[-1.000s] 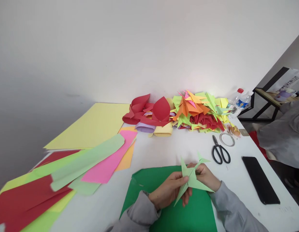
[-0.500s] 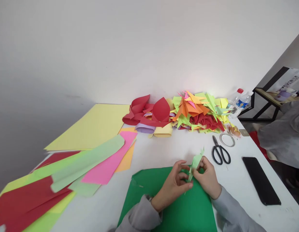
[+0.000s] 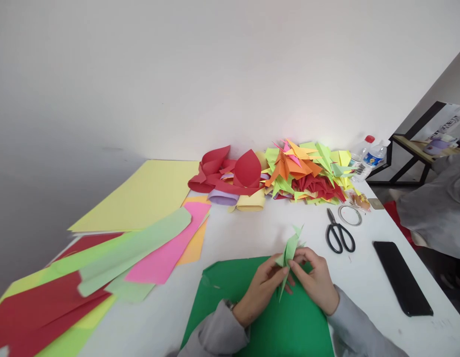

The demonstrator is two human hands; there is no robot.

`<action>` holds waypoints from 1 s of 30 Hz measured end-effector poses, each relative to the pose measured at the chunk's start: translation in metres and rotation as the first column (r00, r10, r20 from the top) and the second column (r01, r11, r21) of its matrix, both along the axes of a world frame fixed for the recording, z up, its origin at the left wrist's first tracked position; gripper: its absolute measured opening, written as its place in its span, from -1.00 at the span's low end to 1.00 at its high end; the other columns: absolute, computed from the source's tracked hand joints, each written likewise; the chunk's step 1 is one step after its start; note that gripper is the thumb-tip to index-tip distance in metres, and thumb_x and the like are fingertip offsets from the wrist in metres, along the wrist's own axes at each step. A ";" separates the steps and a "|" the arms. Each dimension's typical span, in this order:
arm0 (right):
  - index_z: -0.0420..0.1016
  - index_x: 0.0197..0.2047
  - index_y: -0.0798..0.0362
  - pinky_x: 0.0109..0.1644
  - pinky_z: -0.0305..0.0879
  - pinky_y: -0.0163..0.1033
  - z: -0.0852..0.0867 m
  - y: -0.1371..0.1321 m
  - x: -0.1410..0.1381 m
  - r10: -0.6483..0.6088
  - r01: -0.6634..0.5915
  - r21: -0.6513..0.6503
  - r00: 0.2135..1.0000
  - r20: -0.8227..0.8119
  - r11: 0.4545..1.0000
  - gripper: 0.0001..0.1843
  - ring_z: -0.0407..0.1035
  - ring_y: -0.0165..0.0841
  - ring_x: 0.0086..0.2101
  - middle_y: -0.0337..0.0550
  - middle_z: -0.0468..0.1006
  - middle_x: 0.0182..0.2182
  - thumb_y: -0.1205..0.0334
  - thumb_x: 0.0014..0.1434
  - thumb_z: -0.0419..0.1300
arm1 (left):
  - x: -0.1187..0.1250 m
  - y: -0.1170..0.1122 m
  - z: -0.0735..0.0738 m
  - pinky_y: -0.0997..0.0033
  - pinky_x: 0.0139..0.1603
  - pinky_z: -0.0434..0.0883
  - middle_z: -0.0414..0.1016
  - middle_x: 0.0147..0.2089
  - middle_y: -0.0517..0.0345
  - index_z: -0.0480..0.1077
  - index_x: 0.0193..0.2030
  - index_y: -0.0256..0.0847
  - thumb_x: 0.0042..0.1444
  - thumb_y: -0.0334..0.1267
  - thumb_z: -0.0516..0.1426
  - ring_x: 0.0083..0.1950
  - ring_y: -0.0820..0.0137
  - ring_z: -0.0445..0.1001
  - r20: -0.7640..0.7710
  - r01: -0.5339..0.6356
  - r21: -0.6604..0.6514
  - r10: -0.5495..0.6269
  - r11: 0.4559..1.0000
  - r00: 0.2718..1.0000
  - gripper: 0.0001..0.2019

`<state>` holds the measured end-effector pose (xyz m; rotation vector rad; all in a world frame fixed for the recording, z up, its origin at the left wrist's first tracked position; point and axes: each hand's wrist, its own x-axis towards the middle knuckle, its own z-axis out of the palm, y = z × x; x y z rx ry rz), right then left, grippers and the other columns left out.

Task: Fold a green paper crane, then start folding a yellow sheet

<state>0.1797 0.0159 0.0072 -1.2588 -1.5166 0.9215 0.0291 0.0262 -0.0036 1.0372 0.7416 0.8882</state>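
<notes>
We see both hands closed on one light-green, pointed figure of folded paper: the left hand pinches it low with thumb and fingers, and the right hand grips its other side between thumb and fingertips. We find the figure upright, over the far edge of a dark-green flat sheet on the white bench. To the right we see black-handled metal scissors just beside a pale ring-shaped tape roll, and nearer us a black rectangular phone. Against the wall we see a heap of multicoloured folded-paper pieces.
</notes>
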 end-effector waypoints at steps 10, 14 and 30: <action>0.53 -0.06 -0.03 -0.25 0.37 -0.19 0.007 -0.004 0.003 -0.006 -0.036 0.310 0.991 0.134 0.950 -0.76 0.42 -0.27 -0.31 -0.12 0.55 -0.39 0.34 0.30 0.08 | -0.002 0.001 -0.002 0.48 -0.57 0.20 0.36 -0.53 0.23 0.38 -0.37 -0.25 0.13 0.03 0.18 -0.59 0.51 0.23 0.123 -0.098 -0.215 0.127 0.972 0.984 -0.67; 0.48 -0.07 0.00 -0.27 0.35 -0.23 -0.001 -0.003 0.011 -0.248 0.237 0.296 0.969 -0.002 0.925 -0.83 0.38 -0.34 -0.39 -0.21 0.46 -0.43 0.29 0.26 0.16 | -0.007 0.004 -0.001 0.50 -0.57 0.12 0.33 -0.48 0.22 0.39 -0.32 -0.28 0.13 -0.03 0.17 -0.60 0.57 0.13 0.200 -0.063 -0.317 0.131 0.946 0.971 -0.70; 0.59 -0.23 -0.02 -0.29 0.39 -0.28 0.001 0.004 0.011 0.037 -0.030 0.099 0.997 -0.065 0.995 -0.90 0.45 -0.34 -0.37 -0.19 0.57 -0.39 0.20 0.19 0.25 | -0.009 -0.001 0.005 0.52 -0.73 -0.11 0.11 -0.80 0.46 0.29 -0.41 -0.23 -0.10 0.02 0.34 -0.78 0.63 -0.06 -0.011 0.009 -0.288 -0.013 0.957 1.000 -0.59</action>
